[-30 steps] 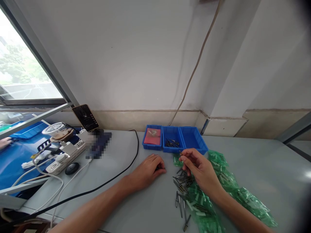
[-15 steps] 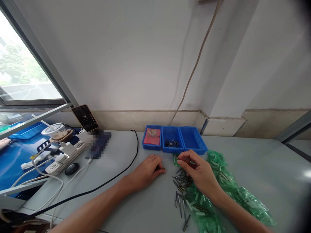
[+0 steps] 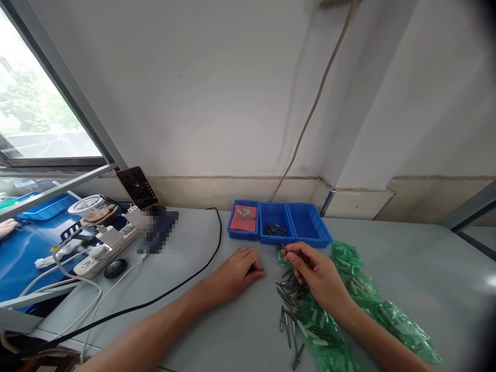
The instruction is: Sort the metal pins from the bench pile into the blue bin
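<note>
My left hand (image 3: pixel 239 273) rests on the grey table, its fingers curled together around a small dark piece that barely shows at the fingertips. Over the pile of metal pins (image 3: pixel 289 299), my right hand (image 3: pixel 310 266) pinches a small brass-coloured pin (image 3: pixel 283 248) between thumb and fingers. A small green bag (image 3: pixel 279 256) lies just beneath those fingertips. Behind the hands stand three blue bins: the left one holds a red card (image 3: pixel 243 218), the middle one (image 3: pixel 272 209) holds several dark pins, and nothing shows in the right one (image 3: pixel 308 222).
Green plastic bags (image 3: pixel 364 289) lie along the right side and under my right forearm. At the left are a black cable (image 3: pixel 166 295), a power strip (image 3: pixel 116 245), a round black object (image 3: pixel 115 268) and a propped phone (image 3: pixel 137 187).
My right fingertips have lifted slightly, and the pin between them now shows. My left hand stays where it was.
</note>
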`<state>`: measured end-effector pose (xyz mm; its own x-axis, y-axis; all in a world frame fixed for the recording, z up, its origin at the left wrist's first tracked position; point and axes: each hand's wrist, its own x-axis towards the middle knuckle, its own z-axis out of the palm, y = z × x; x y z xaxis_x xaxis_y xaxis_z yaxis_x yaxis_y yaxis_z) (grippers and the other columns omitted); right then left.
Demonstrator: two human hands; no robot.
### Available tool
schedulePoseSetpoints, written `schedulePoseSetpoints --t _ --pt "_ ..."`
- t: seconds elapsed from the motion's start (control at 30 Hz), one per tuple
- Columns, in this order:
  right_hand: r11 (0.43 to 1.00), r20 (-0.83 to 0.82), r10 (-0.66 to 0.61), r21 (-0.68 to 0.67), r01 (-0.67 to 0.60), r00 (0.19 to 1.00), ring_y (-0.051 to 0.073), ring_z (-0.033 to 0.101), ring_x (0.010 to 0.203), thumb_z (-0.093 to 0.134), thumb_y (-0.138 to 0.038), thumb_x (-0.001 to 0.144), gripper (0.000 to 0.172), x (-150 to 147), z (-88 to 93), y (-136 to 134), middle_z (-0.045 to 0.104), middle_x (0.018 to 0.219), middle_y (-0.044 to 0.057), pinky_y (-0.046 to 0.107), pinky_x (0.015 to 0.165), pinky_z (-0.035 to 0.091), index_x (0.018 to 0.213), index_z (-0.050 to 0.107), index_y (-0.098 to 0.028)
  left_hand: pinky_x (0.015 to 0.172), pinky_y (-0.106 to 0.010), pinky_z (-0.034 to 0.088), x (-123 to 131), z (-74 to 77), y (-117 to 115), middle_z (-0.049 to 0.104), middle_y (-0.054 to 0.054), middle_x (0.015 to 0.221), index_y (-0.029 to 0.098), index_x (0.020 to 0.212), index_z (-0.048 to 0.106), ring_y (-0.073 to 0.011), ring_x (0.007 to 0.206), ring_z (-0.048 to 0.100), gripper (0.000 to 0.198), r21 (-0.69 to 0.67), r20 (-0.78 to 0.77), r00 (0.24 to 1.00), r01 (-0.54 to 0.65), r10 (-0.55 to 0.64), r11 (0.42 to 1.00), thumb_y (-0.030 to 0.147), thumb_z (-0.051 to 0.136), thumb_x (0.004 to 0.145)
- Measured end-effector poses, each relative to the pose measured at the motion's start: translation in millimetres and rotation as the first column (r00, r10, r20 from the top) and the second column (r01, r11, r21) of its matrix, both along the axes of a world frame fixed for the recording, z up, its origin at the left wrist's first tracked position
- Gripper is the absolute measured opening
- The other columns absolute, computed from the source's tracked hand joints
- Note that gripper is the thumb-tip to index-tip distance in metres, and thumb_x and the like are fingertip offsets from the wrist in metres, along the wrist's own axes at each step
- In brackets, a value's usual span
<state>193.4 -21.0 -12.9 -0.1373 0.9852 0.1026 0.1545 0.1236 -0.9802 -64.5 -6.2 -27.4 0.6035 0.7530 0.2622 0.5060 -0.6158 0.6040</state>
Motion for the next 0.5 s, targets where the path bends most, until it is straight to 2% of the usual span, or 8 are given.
schedulePoseSetpoints --t 0.27,0.5 --pt "0.999 -0.053 0.016 -0.029 -0.017 0.998 0.014 0.054 0.059 0.067 -0.064 0.098 0.045 -2.3 4.9 -1.2 0.073 0.094 0.007 0.029 0.052 0.048 0.109 0.074 -0.02 0.086 -0.031 0.047 1.3 2.1 0.5 0.062 -0.001 0.096 0.02 0.09 0.055 -0.0197 0.094 0.057 0.022 0.001 -0.006 1.0 0.006 -0.006 1.0 0.029 0.066 0.107" --pt "1.0 -0.028 0.003 -0.012 -0.004 1.0 0.014 0.056 0.061 0.066 -0.061 0.1 0.041 -1.6 2.5 -2.3 0.074 0.096 0.006 0.028 0.052 0.049 0.11 0.074 -0.022 0.087 -0.03 0.047 0.8 -0.5 0.5 0.063 -0.001 0.097 0.021 0.092 0.055 -0.0201 0.096 0.058 0.02 0.007 -0.017 1.0 -0.003 0.003 1.0 0.029 0.067 0.106"
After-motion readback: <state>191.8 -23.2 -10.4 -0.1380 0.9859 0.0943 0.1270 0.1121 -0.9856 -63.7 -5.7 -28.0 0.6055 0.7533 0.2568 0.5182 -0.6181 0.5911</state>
